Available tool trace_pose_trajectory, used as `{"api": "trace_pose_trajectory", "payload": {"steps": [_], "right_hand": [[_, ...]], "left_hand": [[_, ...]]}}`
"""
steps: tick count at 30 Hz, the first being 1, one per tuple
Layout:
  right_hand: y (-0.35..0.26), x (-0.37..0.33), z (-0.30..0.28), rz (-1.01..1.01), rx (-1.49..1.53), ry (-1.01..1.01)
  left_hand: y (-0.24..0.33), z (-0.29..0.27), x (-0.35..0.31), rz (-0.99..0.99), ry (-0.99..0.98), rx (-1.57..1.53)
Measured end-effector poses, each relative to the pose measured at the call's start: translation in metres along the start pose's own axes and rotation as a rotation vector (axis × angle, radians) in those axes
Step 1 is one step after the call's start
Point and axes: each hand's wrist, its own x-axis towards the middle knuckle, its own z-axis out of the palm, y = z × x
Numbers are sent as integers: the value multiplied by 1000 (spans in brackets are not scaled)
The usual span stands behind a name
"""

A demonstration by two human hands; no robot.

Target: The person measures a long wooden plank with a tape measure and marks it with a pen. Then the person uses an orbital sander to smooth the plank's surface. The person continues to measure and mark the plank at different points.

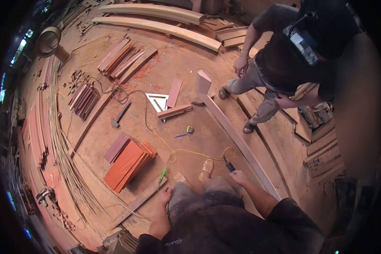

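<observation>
My left hand [165, 195] is closed beside my left knee. A slim green piece with a dark lower end [163, 172] points up and away from its fingers; its kind is too small to tell. My right hand [240, 177] wraps round a black handle-like piece [230, 167] in front of my right knee. A thin yellow cord [194, 151] loops across the floor between the two pieces and reaches toward the black one. Beyond my feet lie a yellow tape measure [190, 130] and a blue pen [180, 136].
A stack of orange-red boards [125, 168] stands at left, with a hammer [121, 115] beyond it. A white triangular square [157, 103] lies by short wood pieces. One long board [241, 143] runs along my right. Another person [279, 63] stands at far right, near timber piles.
</observation>
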Motion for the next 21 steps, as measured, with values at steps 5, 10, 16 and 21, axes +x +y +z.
{"api": "trace_pose_trajectory", "payload": {"steps": [5,10,16,21], "right_hand": [[-51,-56,52,-24,108,-106],[-91,-101,71,-127,25,-165],[-56,-74,60,-153,11,-252],[-19,-43,63,-263,-224,-392]], "left_hand": [[-22,-32,0,18,-15,12],[-62,-71,-16,96,64,20],[-116,-63,-82,18,391,-222],[-167,-23,-156,20,720,-531]]}}
